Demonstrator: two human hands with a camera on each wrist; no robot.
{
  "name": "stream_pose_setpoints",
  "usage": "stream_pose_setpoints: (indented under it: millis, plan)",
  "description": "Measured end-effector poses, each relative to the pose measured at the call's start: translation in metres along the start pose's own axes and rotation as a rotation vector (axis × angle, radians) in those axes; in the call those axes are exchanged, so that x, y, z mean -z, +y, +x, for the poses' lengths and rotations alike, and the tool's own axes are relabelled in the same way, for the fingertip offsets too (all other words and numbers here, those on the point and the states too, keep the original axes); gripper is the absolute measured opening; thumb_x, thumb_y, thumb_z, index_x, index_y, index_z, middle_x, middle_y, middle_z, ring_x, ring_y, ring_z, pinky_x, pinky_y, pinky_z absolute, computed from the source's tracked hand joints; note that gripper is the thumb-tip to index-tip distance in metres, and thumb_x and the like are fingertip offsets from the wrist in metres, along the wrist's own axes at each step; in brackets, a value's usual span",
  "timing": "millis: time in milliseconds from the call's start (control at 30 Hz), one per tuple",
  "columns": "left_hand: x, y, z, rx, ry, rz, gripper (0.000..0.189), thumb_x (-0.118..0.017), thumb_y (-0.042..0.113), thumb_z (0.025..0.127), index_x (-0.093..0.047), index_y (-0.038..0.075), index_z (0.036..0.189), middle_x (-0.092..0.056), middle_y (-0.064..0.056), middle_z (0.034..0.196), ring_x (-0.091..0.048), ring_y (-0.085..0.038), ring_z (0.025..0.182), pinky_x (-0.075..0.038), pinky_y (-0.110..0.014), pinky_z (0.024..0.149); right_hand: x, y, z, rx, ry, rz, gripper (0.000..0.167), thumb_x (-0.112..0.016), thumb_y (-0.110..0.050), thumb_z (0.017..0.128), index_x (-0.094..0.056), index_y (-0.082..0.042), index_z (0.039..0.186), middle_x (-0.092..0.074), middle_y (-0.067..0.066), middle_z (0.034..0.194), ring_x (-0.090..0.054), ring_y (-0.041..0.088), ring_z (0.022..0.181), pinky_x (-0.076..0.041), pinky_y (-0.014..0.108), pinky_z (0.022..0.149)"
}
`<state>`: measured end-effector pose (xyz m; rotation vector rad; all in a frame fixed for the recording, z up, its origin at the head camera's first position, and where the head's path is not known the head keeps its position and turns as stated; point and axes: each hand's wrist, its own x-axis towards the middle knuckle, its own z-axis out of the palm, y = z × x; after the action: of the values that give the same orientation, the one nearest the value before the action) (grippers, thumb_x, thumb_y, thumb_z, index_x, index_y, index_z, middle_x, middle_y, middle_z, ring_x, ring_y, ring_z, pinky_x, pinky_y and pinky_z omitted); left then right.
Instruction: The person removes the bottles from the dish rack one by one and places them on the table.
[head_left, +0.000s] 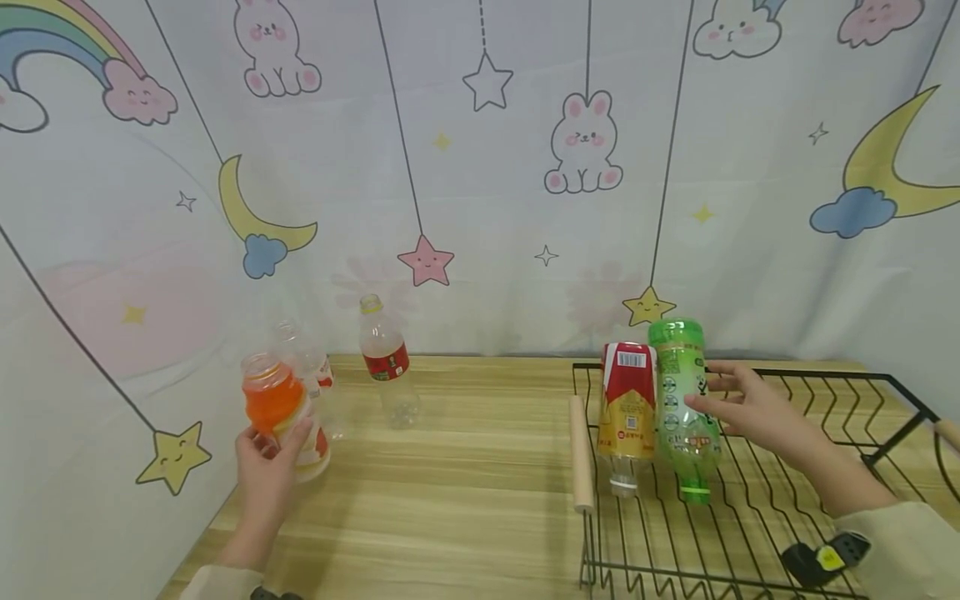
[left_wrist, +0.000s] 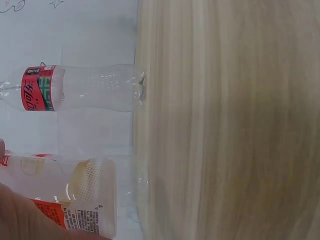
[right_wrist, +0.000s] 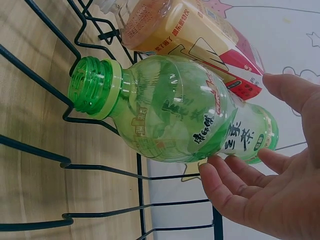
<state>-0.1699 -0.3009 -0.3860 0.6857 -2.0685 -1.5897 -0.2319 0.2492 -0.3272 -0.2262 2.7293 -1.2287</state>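
Observation:
On the left, my left hand (head_left: 270, 467) grips a wide-mouthed bottle (head_left: 272, 402), orange at the top with a white and red label. It is upright and slightly tilted, its base near the tabletop; whether it touches is unclear. Behind it stands a clear bottle (head_left: 330, 408), partly hidden. My right hand (head_left: 757, 408) is at the rack with fingers spread and relaxed, beside a green tea bottle (right_wrist: 170, 110) standing neck-down. The fingertips (right_wrist: 212, 162) are at its side; contact is hard to tell. Next to it, a red and yellow bottle (head_left: 628, 400) also stands neck-down.
A clear bottle with a red label (head_left: 386, 362) stands upright near the back of the wooden table (head_left: 465, 483). The black wire rack (head_left: 750, 500) with a wooden handle (head_left: 579, 454) takes up the right side. A patterned curtain (head_left: 487, 183) hangs behind.

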Motion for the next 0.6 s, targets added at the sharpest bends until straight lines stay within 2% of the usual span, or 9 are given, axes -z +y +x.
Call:
stream_pose_setpoints:
  millis: [200,433,600]
  plan:
    - [0.002,-0.007,0.001,0.03,-0.006,0.027,0.095,-0.059,0.051,0.09,-0.006,0.001,0.151,-0.017,-0.031,0.151,-0.023,-0.044,0.135,-0.022,-0.058,0.112,-0.002,0.001,0.002,-0.009,-0.023,0.018,0.088,-0.057,-0.044,0.095,-0.01,0.009,0.148,-0.029,0.043,0.139,-0.048,0.054,0.116,-0.056,0.048,0.077]
    - [0.001,-0.015,0.003,0.021,-0.003,0.029,0.095,-0.06,0.05,0.09,-0.008,-0.001,0.15,-0.019,-0.033,0.15,-0.024,-0.045,0.136,-0.023,-0.058,0.112,-0.003,0.003,0.003,-0.03,-0.051,0.002,0.092,-0.057,-0.042,0.096,-0.004,0.014,0.146,-0.024,0.047,0.139,-0.047,0.057,0.116,-0.056,0.048,0.077]
    - [0.001,-0.018,0.004,0.017,-0.009,0.03,0.093,-0.059,0.049,0.092,-0.007,-0.002,0.15,-0.019,-0.034,0.149,-0.024,-0.043,0.133,-0.021,-0.058,0.112,-0.004,0.004,0.004,-0.037,-0.051,-0.011,0.093,-0.057,-0.041,0.096,-0.003,0.015,0.145,-0.027,0.047,0.137,-0.05,0.055,0.113,-0.057,0.046,0.075]
